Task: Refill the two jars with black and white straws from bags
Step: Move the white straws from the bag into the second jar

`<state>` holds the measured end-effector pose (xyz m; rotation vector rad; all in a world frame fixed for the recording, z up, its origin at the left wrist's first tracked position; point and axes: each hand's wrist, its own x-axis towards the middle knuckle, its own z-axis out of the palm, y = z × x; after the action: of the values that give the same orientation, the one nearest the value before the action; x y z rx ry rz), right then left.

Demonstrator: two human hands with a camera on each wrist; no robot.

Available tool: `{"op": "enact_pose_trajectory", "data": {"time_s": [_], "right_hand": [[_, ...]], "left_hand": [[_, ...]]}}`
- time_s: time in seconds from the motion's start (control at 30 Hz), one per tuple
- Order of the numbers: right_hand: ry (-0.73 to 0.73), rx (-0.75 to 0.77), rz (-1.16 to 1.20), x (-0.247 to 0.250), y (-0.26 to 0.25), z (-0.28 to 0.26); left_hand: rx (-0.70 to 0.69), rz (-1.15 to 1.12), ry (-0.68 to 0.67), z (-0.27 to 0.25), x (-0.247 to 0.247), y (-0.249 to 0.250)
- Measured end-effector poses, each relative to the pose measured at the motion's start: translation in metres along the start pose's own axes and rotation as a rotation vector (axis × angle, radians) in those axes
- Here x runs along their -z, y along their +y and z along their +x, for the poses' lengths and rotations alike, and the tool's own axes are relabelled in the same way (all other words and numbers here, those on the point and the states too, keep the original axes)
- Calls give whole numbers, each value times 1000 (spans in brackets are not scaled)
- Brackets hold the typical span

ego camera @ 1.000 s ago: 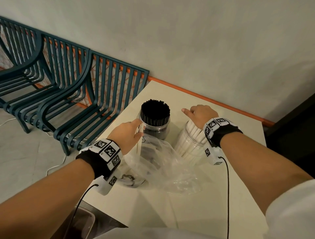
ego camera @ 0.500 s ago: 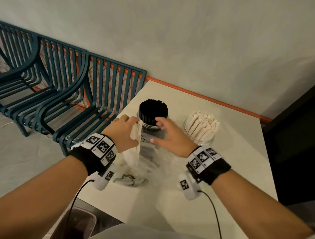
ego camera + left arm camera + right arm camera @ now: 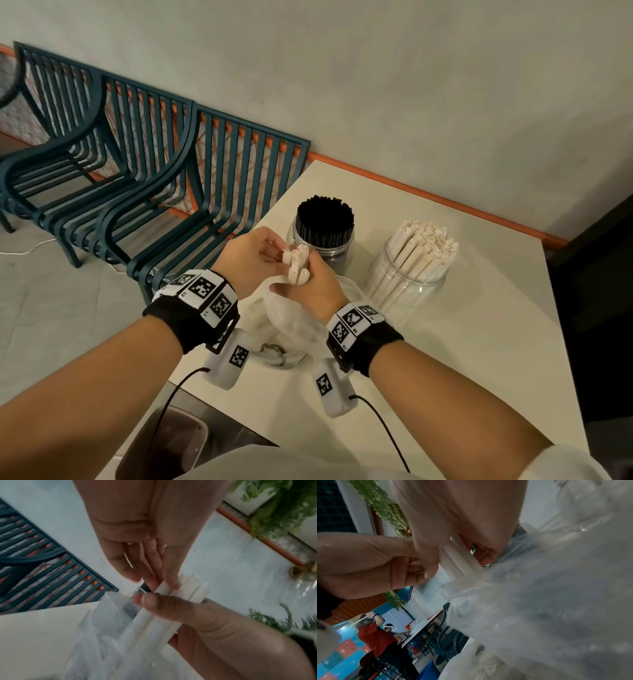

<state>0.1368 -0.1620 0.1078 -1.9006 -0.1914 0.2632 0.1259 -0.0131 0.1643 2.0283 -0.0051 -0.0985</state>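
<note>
White Straws Held Over the Bag

White paper straws form a small bundle gripped between both hands above a clear plastic bag on the cream worktop. The right hand curls its thumb and fingers round the lower part of the bundle, as the left wrist view shows plainly. The left hand meets the bundle near its upper end, pinching it with fingertips and thumb. The straws' lower ends run down into the mouth of the bag, whose crumpled film lies just in front of the person, between the two wrists.

Behind the hands stand two clear jars. The jar of black straws is on the left, packed full, its straws upright and rising above the rim. The jar of white straws stands to its right, apart from it, also well filled, with straws leaning slightly outward. Both jars are near the bag but not touching the hands.

Teal slatted chairs line the wall beside the worktop, and a dark bin sits below its near edge.
</note>
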Motion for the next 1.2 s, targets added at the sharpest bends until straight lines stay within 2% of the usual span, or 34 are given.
{"op": "enact_pose_trajectory", "data": {"time_s": [0.07,0.2,0.27,0.43,0.57,0.7,0.8,0.97,1.2], "right_hand": [[37,-16,20,-4,2,3],[146,-45,225,2,-6,2],[210,-33,246,22,-19,-5],[406,126,342,105,-59,-28],[574,220,396,165,-74,-42],[687,254,447,193,-73,-40],[744,263,508,201,-74,-35],[782,285,478,208,-74,-30],[775,303,429,220,-76,-23]], "left_hand": [[-21,79,26,-2,-2,0],[-84,148,35,-5,-3,-1],[-102,183,39,-3,-3,-3],[-171,258,5,5,-13,6],[-328,330,-83,13,-42,31],[-431,463,-261,26,-85,53],[-460,644,-371,39,-115,63],[-414,948,-440,51,-140,67],[-430,898,-511,55,-136,66]]}}
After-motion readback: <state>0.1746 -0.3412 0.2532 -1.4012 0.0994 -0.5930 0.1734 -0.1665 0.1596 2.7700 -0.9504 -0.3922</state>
